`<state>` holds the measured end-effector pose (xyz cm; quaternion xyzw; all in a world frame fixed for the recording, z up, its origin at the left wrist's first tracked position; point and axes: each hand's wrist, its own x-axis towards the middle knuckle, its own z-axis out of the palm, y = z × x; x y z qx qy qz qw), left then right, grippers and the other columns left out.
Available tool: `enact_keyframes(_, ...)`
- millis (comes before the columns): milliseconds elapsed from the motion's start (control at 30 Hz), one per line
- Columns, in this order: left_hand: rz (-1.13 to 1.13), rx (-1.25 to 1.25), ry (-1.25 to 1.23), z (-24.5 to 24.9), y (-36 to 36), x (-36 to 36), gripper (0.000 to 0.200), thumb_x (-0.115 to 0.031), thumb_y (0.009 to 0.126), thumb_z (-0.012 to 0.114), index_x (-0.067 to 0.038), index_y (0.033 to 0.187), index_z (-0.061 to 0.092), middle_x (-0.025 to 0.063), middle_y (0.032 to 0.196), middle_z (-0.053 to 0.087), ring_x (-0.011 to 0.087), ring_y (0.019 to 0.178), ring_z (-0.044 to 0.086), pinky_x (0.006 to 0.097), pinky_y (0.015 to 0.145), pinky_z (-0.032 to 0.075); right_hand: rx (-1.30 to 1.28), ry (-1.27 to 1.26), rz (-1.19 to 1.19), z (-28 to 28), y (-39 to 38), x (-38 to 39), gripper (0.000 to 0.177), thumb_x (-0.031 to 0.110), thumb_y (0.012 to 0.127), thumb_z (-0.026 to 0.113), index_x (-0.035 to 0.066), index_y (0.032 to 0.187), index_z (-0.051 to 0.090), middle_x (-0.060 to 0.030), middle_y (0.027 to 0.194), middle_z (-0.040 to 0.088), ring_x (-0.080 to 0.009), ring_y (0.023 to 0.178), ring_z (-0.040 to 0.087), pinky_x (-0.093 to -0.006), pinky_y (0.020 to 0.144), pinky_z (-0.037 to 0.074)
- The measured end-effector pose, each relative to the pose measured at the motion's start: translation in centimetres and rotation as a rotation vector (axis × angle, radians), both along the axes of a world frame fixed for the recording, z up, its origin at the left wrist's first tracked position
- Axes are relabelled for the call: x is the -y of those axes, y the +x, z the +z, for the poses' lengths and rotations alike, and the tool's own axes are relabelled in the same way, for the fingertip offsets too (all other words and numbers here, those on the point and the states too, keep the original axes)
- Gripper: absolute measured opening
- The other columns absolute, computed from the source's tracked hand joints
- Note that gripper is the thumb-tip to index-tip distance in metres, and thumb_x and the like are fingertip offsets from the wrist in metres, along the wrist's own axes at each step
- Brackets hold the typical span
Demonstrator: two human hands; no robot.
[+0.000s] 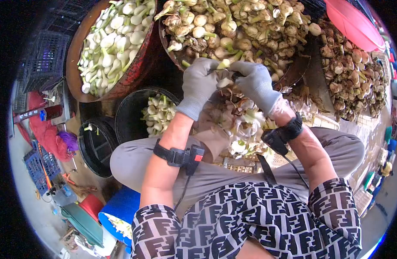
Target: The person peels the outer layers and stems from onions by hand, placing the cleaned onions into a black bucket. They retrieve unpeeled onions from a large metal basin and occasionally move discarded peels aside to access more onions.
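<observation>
Both hands wear grey gloves and meet at the near edge of a round tub (pixel 166 39) of unpeeled, brownish garlic bulbs (pixel 250 26). My left hand (pixel 200 84) has its fingers closed on a garlic bulb (pixel 224 82) with a short green stem. My right hand (pixel 255 82) is closed at the bulb's other side, thumb and fingers pinched near it; what they pinch is too small to make out. Loose white and pinkish peelings (pixel 246 125) lie in a heap below the hands, between the knees.
Peeled white garlic (pixel 116 41) fills a large reddish tub at the upper left. A black bucket (pixel 127 114) with more peeled garlic and a smaller black bucket (pixel 99 146) stand left. Dirty bulbs (pixel 354 73) and a pink basin (pixel 354 23) are at right.
</observation>
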<state>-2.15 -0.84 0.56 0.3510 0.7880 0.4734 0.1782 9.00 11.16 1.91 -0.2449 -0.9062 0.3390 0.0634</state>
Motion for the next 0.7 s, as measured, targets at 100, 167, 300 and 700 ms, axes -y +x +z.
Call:
enact_keyframes(100,-0.051,-0.104,0.034,-0.9,0.2,0.1,0.020,0.000,0.068,0.065,-0.004,0.087,0.065,0.0100,0.083,0.063,0.0216,0.077,0.061,0.0293,0.072,0.048,0.190,0.152,-0.018,0.7,-0.7,1.0,0.024,0.010,0.065,0.057,0.006,0.088,0.061,-0.0160,0.085,0.063,-0.0321,0.083,0.060,-0.0381,0.073,0.047)
enact_keyframes(167,-0.055,-0.142,0.048,-1.4,0.4,0.2,0.018,-0.008,0.067,0.069,-0.003,0.084,0.065,0.0108,0.079,0.061,0.0231,0.071,0.060,0.0308,0.066,0.047,0.252,0.164,-0.013,0.3,-0.6,1.0,0.021,0.012,0.066,0.056,0.006,0.086,0.060,-0.0164,0.085,0.062,-0.0334,0.083,0.059,-0.0401,0.073,0.046)
enact_keyframes(300,-0.159,0.159,0.108,-1.8,-0.4,0.6,0.014,-0.001,0.077,0.063,-0.004,0.090,0.064,0.0055,0.088,0.064,0.0128,0.083,0.060,0.0233,0.075,0.047,0.386,0.042,-0.139,-0.6,-0.2,-0.4,0.032,0.024,0.068,0.058,0.005,0.093,0.060,-0.0188,0.089,0.062,-0.0334,0.087,0.059,-0.0401,0.077,0.046)
enact_keyframes(700,0.155,0.911,0.118,1.8,-2.2,1.5,0.017,-0.007,0.090,0.044,-0.003,0.098,0.058,0.0030,0.086,0.062,0.0068,0.065,0.057,0.0151,0.050,0.041,0.461,-0.551,-0.014,-1.2,5.0,0.6,0.028,0.031,0.072,0.066,0.007,0.087,0.065,-0.0104,0.068,0.062,-0.0188,0.062,0.060,-0.0314,0.059,0.047)
